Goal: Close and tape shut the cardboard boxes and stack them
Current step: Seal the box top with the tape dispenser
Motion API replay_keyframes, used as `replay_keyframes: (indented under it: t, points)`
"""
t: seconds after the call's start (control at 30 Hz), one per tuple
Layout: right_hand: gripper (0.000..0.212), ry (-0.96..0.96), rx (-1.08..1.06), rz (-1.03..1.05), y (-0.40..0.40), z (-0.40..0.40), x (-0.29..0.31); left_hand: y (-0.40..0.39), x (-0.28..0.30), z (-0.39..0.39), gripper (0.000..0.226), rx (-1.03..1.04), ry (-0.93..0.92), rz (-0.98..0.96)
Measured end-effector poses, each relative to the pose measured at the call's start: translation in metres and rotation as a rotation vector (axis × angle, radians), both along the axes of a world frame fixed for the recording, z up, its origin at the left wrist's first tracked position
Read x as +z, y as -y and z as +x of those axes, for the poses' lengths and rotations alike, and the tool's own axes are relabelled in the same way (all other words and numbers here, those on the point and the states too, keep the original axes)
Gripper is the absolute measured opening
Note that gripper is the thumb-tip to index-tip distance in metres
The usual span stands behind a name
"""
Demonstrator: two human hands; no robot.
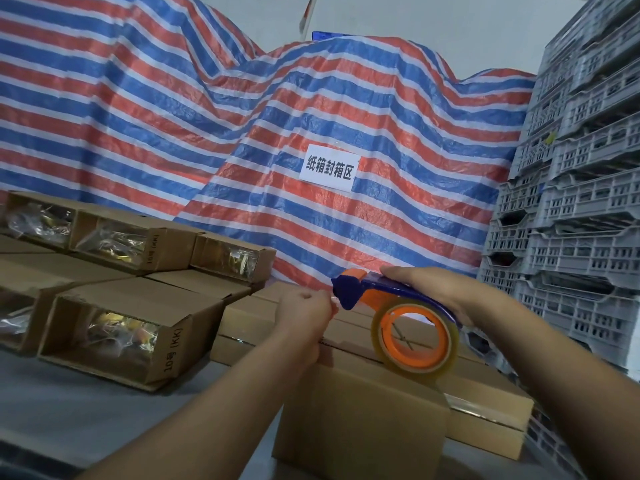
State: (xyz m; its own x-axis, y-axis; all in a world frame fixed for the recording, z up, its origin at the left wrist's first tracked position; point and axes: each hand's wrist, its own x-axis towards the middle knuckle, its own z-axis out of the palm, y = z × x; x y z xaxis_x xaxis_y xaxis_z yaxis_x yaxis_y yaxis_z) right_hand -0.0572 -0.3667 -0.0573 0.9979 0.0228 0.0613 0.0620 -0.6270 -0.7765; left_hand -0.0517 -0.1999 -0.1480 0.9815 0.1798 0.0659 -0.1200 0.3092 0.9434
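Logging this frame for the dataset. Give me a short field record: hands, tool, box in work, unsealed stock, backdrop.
right hand: right hand grips the tape dispenser from above
left hand: left hand pinches at the dispenser's front end; tape end too small to tell
box in work: closed box under the roll, clear tape down its near face
unsealed stock: open boxes at left, bagged goods inside
backdrop: striped tarp with a paper sign; grey crates at right

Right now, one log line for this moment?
step: taping | right hand: grips dispenser | left hand: pinches tape end | box: closed
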Motion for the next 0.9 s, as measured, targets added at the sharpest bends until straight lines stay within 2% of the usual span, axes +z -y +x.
replay_keyframes:
  t: [0.1,0.37,0.47,0.53,0.57,0.7,0.83,0.9]
  points:
    - [0.038,-0.028,0.044,-0.085,0.005,-0.005,0.004,-0.001,-0.003,0.005,0.010,0.039,-0.021,-0.089]
    - [0.035,-0.101,0.063,-0.118,0.002,-0.005,0.008,0.004,-0.007,0.007,0.005,0.062,-0.104,-0.407]
    - [0.036,-0.134,0.074,-0.114,0.002,-0.007,0.008,0.005,-0.009,0.008,0.006,0.047,-0.108,-0.451]
    - [0.035,-0.111,0.065,-0.114,0.002,-0.007,0.007,0.001,-0.010,0.008,0.014,0.050,-0.101,-0.398]
    - [0.034,-0.091,0.054,-0.120,0.003,-0.008,0.005,-0.003,-0.012,0.009,0.017,0.078,-0.088,-0.309]
    - [0.036,-0.051,0.068,-0.196,0.000,-0.008,0.001,-0.026,-0.025,0.016,0.014,0.178,0.062,0.191]
    - [0.038,-0.016,0.073,-0.428,-0.011,-0.005,0.004,-0.039,-0.037,0.016,0.001,0.113,-0.001,0.289]
    - [0.035,-0.003,0.105,-0.509,-0.015,-0.002,0.005,-0.040,-0.044,0.017,0.003,0.081,-0.037,0.293]
